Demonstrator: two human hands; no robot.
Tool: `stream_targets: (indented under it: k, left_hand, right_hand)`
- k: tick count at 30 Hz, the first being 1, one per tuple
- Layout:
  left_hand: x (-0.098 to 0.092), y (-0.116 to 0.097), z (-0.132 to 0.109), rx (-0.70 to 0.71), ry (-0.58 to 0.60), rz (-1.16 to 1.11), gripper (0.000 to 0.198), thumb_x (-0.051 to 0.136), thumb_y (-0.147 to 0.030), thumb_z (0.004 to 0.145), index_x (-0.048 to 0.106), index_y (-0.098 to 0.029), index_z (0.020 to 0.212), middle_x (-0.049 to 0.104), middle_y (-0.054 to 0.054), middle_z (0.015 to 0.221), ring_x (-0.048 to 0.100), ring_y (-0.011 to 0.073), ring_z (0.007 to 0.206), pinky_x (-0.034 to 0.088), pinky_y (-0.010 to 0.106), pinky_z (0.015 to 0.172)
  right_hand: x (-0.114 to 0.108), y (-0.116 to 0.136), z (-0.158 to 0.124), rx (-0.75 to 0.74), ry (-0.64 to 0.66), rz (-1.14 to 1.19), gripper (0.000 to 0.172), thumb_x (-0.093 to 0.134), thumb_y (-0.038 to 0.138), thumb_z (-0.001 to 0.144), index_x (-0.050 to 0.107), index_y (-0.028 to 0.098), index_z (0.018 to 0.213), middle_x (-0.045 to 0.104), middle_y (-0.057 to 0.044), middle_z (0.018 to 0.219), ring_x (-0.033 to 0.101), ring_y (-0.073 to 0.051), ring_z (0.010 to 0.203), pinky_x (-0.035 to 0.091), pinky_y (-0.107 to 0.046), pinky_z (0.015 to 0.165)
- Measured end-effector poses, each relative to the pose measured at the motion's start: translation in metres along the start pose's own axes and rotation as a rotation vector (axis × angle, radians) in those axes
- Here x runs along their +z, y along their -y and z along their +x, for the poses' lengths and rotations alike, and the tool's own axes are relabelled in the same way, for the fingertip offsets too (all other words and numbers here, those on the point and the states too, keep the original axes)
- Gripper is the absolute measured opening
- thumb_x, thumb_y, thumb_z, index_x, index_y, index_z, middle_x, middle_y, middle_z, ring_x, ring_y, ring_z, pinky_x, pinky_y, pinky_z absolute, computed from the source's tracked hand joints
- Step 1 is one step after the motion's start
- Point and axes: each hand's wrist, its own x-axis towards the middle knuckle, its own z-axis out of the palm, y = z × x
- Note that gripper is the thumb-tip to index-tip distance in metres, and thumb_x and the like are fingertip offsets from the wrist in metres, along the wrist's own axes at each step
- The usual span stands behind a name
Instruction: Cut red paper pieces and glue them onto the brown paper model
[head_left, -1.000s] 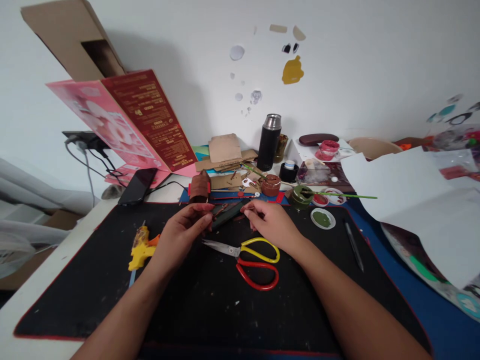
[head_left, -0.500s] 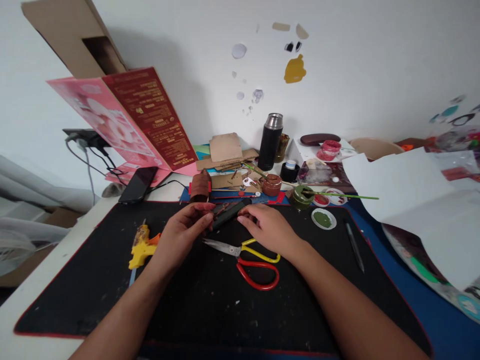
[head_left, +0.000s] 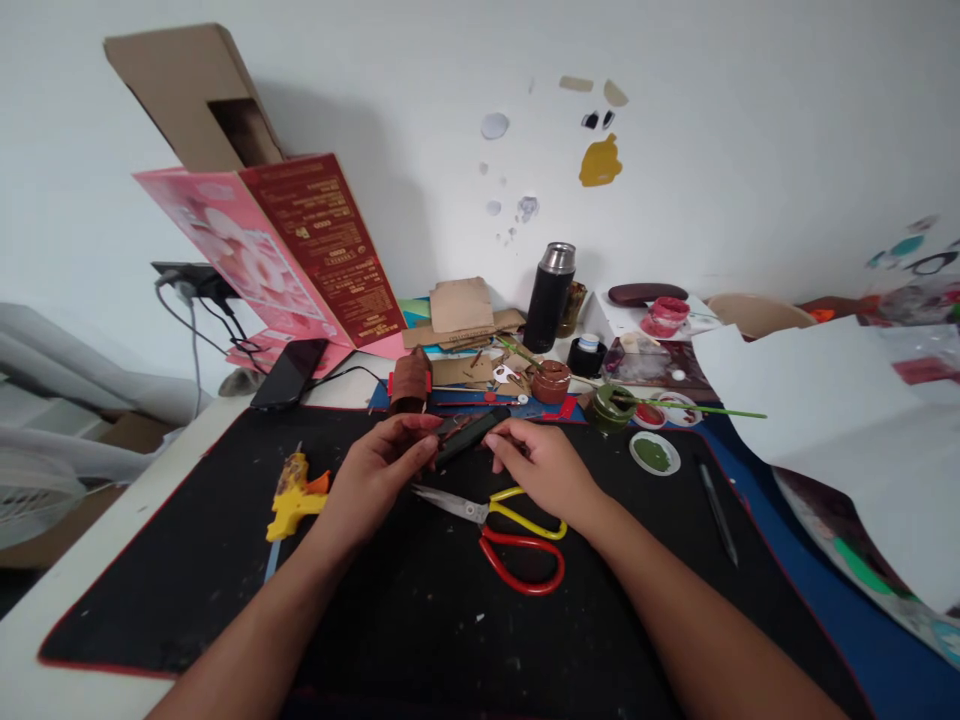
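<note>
My left hand point(head_left: 379, 472) and my right hand point(head_left: 544, 468) meet over the far middle of a black mat point(head_left: 225, 560). Between them lies a dark green strip point(head_left: 471, 433), tilted up to the right. The left fingers are closed on its near end, together with a small brown bit. The right fingers pinch close to the strip's middle, and what they hold there is too small to make out. Yellow-and-red scissors point(head_left: 517, 540) lie on the mat just below both hands. A yellow glue gun point(head_left: 294, 495) rests to the left of my left wrist.
Behind the hands stand a brown roll point(head_left: 412, 380), a brown jar point(head_left: 553, 380), a green jar point(head_left: 613, 407) with a green stick, a black flask point(head_left: 549, 297) and cardboard scraps. A green paint dish point(head_left: 655, 453) and a pen point(head_left: 717, 498) lie right. White paper point(head_left: 847, 420) covers the right side.
The view has shifted a little down and right. Both hands stay on the dark strip; my right fingers have slid slightly along it.
</note>
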Motion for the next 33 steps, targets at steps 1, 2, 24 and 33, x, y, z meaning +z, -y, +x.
stream_targets:
  k: [1, 2, 24, 33]
  left_hand:
    - [0.0, 0.0, 0.0, 0.004, 0.003, 0.007, 0.049, 0.084, -0.056, 0.08, 0.076, -0.018, 0.11, 0.073, 0.003, 0.081, 0.065, 0.0177, 0.073, 0.052, 0.029, 0.071]
    - [0.0, 0.0, 0.0, 0.007, 0.005, 0.013, 0.049, 0.083, -0.056, 0.081, 0.076, -0.018, 0.11, 0.073, 0.003, 0.082, 0.066, 0.0177, 0.074, 0.052, 0.029, 0.071]
    - [0.005, 0.009, -0.005, 0.106, 0.066, 0.264, 0.039, 0.072, -0.05, 0.089, 0.076, -0.022, 0.117, 0.081, 0.007, 0.105, 0.075, 0.0251, 0.096, 0.06, 0.04, 0.089]
    - [0.006, 0.007, -0.005, 0.089, 0.068, 0.266, 0.044, 0.073, -0.055, 0.089, 0.076, -0.022, 0.117, 0.081, 0.008, 0.103, 0.076, 0.0249, 0.091, 0.061, 0.037, 0.083]
  right_hand:
    - [0.001, -0.001, 0.0, 0.012, 0.001, 0.056, 0.019, 0.059, 0.034, 0.105, 0.071, 0.022, 0.097, 0.075, 0.0, 0.074, 0.06, -0.015, 0.06, 0.041, -0.028, 0.06]
    - [0.003, -0.001, 0.001, 0.024, 0.005, 0.116, 0.019, 0.06, 0.036, 0.103, 0.071, 0.021, 0.1, 0.074, 0.0, 0.074, 0.059, -0.015, 0.06, 0.042, -0.028, 0.059]
    - [0.013, 0.002, 0.002, 0.121, -0.045, 0.579, 0.03, 0.069, 0.05, 0.095, 0.067, 0.02, 0.099, 0.063, 0.003, 0.068, 0.053, -0.011, 0.052, 0.041, -0.026, 0.05]
    - [0.012, 0.006, 0.001, 0.127, 0.003, 0.604, 0.029, 0.072, 0.048, 0.092, 0.068, 0.02, 0.1, 0.064, 0.004, 0.069, 0.055, -0.011, 0.054, 0.043, -0.025, 0.052]
